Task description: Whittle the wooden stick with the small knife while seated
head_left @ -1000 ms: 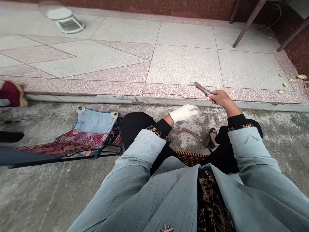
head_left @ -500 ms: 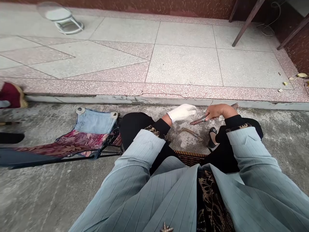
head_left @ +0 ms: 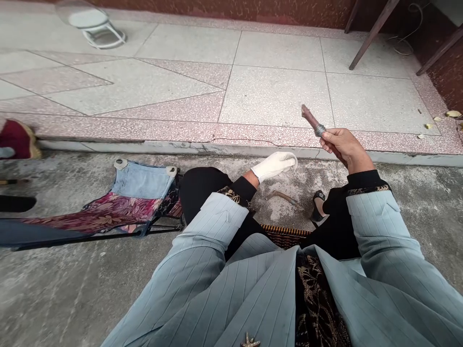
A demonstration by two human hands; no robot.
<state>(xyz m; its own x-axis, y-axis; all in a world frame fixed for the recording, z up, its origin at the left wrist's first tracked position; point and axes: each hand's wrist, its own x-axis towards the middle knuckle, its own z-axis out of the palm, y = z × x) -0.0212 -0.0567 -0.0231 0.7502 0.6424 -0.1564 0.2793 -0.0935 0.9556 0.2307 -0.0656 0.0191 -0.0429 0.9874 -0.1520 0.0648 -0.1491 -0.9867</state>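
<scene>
My left hand [head_left: 274, 166] wears a white glove and hovers low over the concrete, fingers curled together; what they hold, if anything, is hidden. To its right, my right hand [head_left: 342, 144] is raised and wrapped round a tool [head_left: 313, 123]. The tool's brown end with a metal ring points up and to the left, and the rest is hidden in my fist. A curved brown piece [head_left: 285, 197] lies on the ground below and between my hands. My knees in black trousers frame this spot.
A folding stool with patchwork cloth [head_left: 137, 197] lies at the left. The raised edge of the tiled floor [head_left: 217, 147] runs just beyond my hands. A white stool [head_left: 94, 26] stands far left, wooden legs [head_left: 372, 33] far right. A black shoe [head_left: 318, 202] is near my right knee.
My right hand swung the tool down to the ground beside the gloved hand, then lifted it again, now slightly higher. The gloved hand stayed nearly still.
</scene>
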